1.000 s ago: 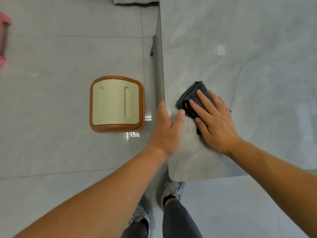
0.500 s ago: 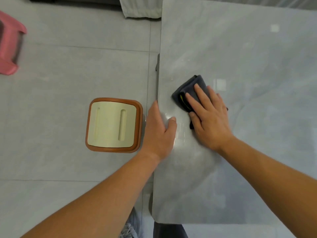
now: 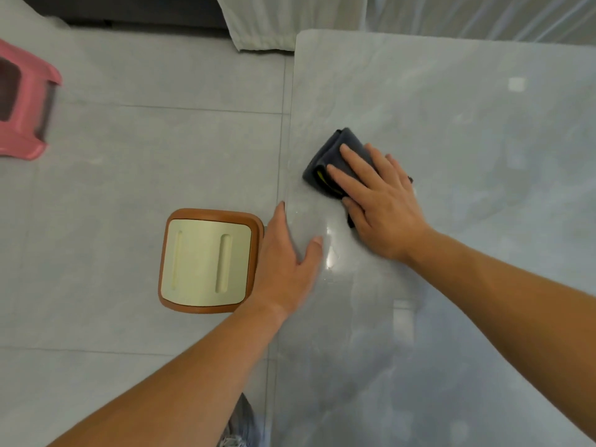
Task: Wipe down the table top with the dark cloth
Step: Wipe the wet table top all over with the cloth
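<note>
A folded dark cloth [image 3: 329, 158] with a yellow-green tag lies on the grey marbled table top [image 3: 467, 130], close to the table's left edge. My right hand [image 3: 377, 198] presses flat on the cloth with straight, spread fingers, hiding its near half. My left hand [image 3: 287, 262] rests on the table's left edge, thumb on the top surface and fingers lying along the side. A damp sheen shows on the surface between the two hands.
A stool [image 3: 206, 261] with a cream seat and brown rim stands on the tiled floor just left of the table. A pink plastic stool [image 3: 22, 104] sits at the far left. White fabric [image 3: 258, 21] hangs beyond the table's far corner.
My right hand has slid the cloth away from me along the left edge, further up the table. My left hand moved forward along the edge too. The view shifted forward, showing the far corner.
</note>
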{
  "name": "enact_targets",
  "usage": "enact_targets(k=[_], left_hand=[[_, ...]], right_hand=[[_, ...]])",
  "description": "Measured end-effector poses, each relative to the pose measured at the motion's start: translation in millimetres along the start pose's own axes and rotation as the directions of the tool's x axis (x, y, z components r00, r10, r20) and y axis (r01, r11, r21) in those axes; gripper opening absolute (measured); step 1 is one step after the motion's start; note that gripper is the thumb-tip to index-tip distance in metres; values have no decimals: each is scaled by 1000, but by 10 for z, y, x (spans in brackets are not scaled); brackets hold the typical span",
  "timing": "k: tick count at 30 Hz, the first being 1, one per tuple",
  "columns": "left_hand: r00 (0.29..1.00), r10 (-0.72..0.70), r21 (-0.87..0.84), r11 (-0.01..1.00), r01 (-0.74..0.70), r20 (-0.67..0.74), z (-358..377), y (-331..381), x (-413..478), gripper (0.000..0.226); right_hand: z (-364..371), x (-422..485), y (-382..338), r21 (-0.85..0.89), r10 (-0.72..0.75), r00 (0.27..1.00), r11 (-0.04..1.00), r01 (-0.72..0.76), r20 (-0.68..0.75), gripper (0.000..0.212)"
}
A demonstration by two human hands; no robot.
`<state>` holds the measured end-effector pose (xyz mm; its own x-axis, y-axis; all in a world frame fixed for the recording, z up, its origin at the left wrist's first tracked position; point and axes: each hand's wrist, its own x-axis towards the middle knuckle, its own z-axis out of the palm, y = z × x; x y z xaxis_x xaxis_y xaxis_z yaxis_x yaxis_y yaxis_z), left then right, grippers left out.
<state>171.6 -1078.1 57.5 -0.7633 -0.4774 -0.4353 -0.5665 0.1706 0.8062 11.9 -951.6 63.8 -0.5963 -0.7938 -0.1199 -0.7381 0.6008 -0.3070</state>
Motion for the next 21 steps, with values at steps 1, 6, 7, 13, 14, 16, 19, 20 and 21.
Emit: enact_targets(k=[1, 6, 7, 13, 14, 16, 19, 20, 21], left_hand=[[1000, 4, 17, 1000, -4, -5, -2, -6, 5, 79], [1000, -7, 0, 1000, 7, -4, -22, 23, 140, 79], [1000, -8, -5, 1000, 8, -9, -20, 51, 182, 80], [1000, 30, 52, 998, -29, -9, -28, 177, 370, 84], [999, 35, 74, 997, -35, 0, -38, 178, 377, 84], [998, 57, 146, 988, -59, 12, -60, 199, 406, 87], [989, 149, 270, 951, -149, 19, -87, 247, 526, 91], [983, 182, 307, 934, -180, 24, -86, 280, 581, 92], [976, 215, 342, 916, -211, 25, -83, 310, 653, 92]], right_hand=[[-41, 134, 34, 2, 19, 1000, 1000, -19, -17, 52], [-131, 598, 9, 51, 205, 977, 978, -202, -54, 52], [-108, 552, -24, 47, 190, 980, 981, -187, -58, 52], [-31, 100, 61, 15, -141, 990, 990, 141, 22, 51], [-59, 157, 105, 10, -161, 986, 987, 161, 36, 51], [-131, 451, 193, -2, -130, 991, 991, 130, 37, 51], [-257, 1151, 292, 33, 81, 996, 996, -80, -39, 52], [-286, 1342, 292, 40, 147, 987, 989, -144, -61, 52], [-293, 1471, 268, 38, 192, 978, 981, -189, -80, 52]])
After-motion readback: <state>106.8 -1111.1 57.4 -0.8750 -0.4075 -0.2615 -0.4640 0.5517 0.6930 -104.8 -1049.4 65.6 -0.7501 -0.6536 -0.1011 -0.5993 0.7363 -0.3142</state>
